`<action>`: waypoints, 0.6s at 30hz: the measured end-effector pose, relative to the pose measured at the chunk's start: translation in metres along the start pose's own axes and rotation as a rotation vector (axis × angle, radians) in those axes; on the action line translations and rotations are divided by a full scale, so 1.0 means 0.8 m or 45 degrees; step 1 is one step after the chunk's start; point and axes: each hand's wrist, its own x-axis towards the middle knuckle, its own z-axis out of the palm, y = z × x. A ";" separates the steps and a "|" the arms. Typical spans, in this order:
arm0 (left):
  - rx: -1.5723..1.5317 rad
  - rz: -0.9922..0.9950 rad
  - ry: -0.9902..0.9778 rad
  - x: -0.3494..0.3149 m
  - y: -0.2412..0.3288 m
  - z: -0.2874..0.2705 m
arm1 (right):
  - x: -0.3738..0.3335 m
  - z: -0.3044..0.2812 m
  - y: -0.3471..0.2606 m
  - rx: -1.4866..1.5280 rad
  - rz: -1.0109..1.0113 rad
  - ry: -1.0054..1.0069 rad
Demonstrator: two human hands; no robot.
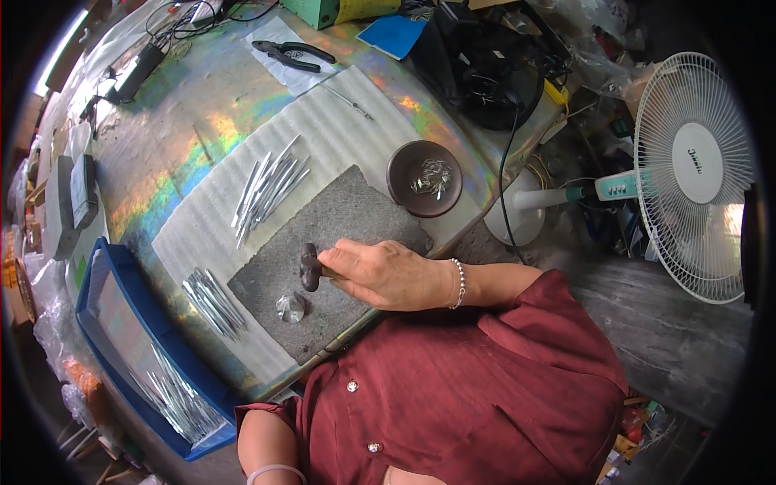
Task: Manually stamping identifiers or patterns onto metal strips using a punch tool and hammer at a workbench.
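Left forearm (267,440), bangle (276,468) around it, enters at 7 o'clock of view; left hand beyond lower edge, cannot tell its state. Silvery round piece (290,307) on grey mat (343,210), 7 o'clock from head of hammer (309,267). Handle toward 3 o'clock. Right hand (386,276), back upward, fingers curled tight around handle; forearm running off toward 3 o'clock. Brown bowl (416,155) at 1 o'clock from right hand.

worktable (153,174) (rainbow sheen) | white pedestal fan (697,166), right | grey wood-grained surface (655,331) | bright strip (61,52), upper left
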 end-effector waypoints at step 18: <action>-0.507 -0.325 0.027 -0.044 -0.063 0.025 | 0.007 -0.002 0.002 0.029 -0.043 0.019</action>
